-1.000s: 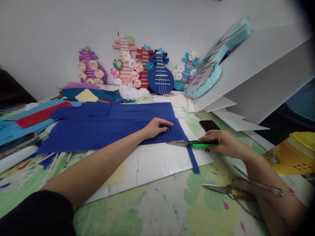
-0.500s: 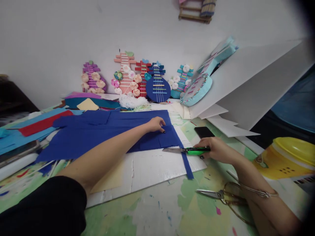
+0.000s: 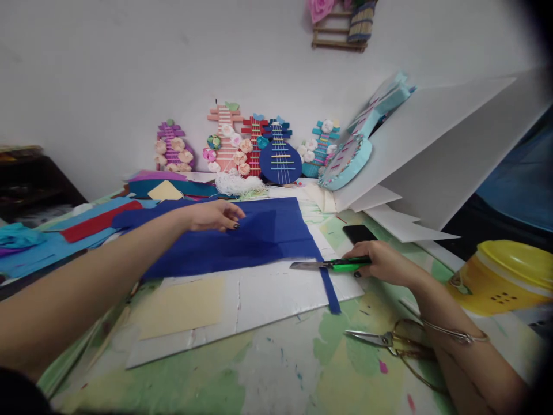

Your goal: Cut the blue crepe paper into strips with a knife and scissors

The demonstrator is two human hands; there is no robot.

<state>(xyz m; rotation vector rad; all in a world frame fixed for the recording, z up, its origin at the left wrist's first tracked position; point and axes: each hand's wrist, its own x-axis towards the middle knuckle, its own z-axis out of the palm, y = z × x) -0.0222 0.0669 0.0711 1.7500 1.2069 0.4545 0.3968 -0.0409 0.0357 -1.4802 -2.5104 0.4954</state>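
My right hand (image 3: pixel 380 262) is closed around a green utility knife (image 3: pixel 349 264), its blade pointing left over the edge of a blue fabric-like sheet (image 3: pixel 276 225). My left hand (image 3: pixel 218 217) is above the blue sheet, fingers loosely curved with a gap at the thumb; I cannot tell whether it touches the sheet. A narrow blue strip (image 3: pixel 330 291) sticks out below the blade. The sheet partly covers a white board (image 3: pixel 259 294) with a cream paper piece (image 3: pixel 185 305) on it. Scissors (image 3: pixel 375 340) lie beside my right forearm.
Behind stand several decorated lute-shaped crafts (image 3: pixel 280 158). At right are a black phone (image 3: pixel 358 233), leaning white boards (image 3: pixel 432 132) and a yellow tub (image 3: pixel 501 276). Light-blue and red pieces (image 3: pixel 101 222) lie at left on the paint-stained table (image 3: pixel 276 374).
My left hand has moved left across the blue sheet, away from its right end. The seamed pieces there no longer show. My right hand and knife stay nearly in place.
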